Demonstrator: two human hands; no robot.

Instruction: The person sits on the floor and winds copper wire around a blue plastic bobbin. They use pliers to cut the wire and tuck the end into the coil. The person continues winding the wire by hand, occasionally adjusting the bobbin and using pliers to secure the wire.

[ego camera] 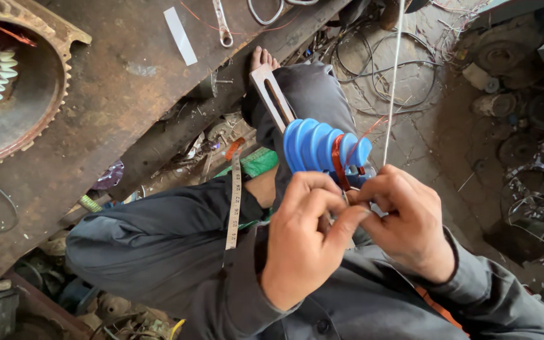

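A blue plastic winding former (318, 146) with several stepped ribs sits in front of my chest, with a band of copper-red wire (339, 167) wound in one groove. My left hand (303, 236) grips the former's near side, fingers curled around it. My right hand (407, 220) pinches the wire at the former's right end, touching my left fingertips. A thin pale wire (393, 88) runs straight up from my right hand out of the top of the view. A slotted wooden bar (272, 97) sticks out behind the former.
A rusty metal workbench (96, 107) fills the left, bearing a motor stator housing (14, 82) with white windings, a white strip and wrenches (223, 25). A measuring tape (234, 201) lies over my grey-trousered knee. Wire loops and scrap motor parts (511, 56) litter the dirt floor at right.
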